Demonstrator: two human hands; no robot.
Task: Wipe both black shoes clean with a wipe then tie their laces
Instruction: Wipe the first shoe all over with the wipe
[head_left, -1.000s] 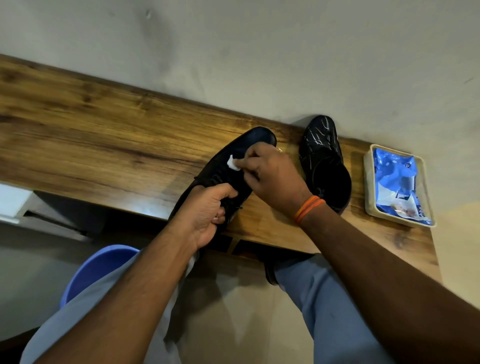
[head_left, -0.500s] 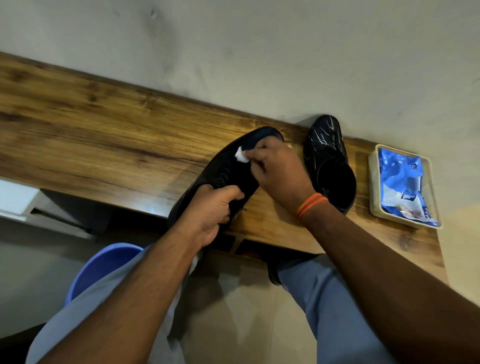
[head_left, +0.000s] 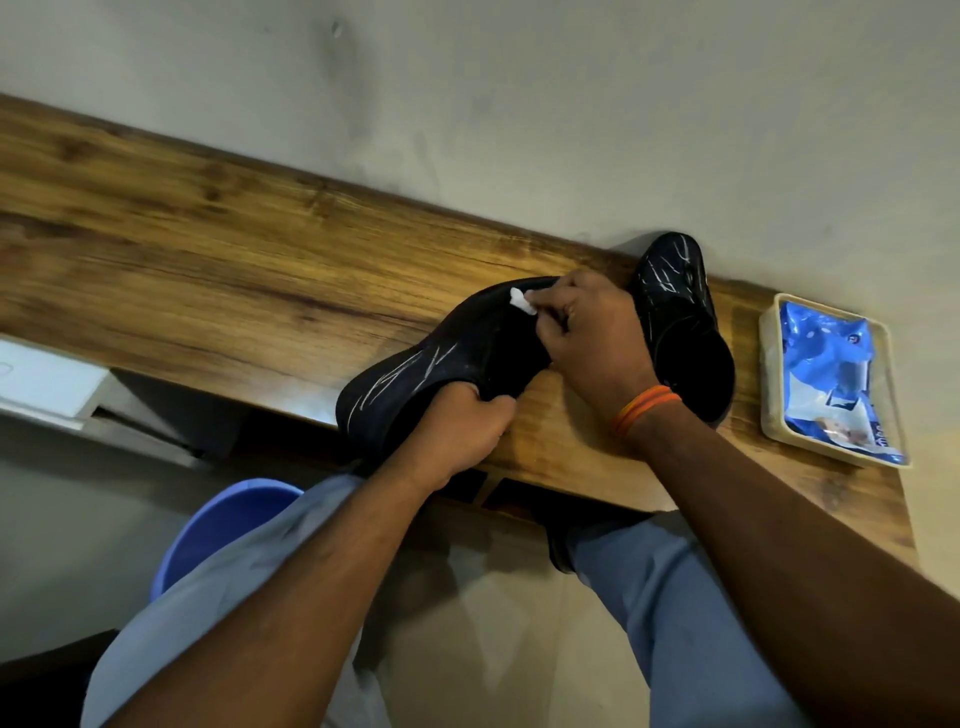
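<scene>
Wipe: pinched in right hand fingertips, pressed on near shoe
Left hand: curled round shoe's collar
Change: shoe now rolled, scuffed side up

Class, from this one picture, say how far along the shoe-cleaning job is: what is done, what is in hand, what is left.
Done: nothing looks finished. In hand: the left hand grips the near shoe while the right hand rubs a wipe near its toe; pale streaks remain on its side. Left: the far shoe, streaked and untouched, then tying laces on both.
</scene>
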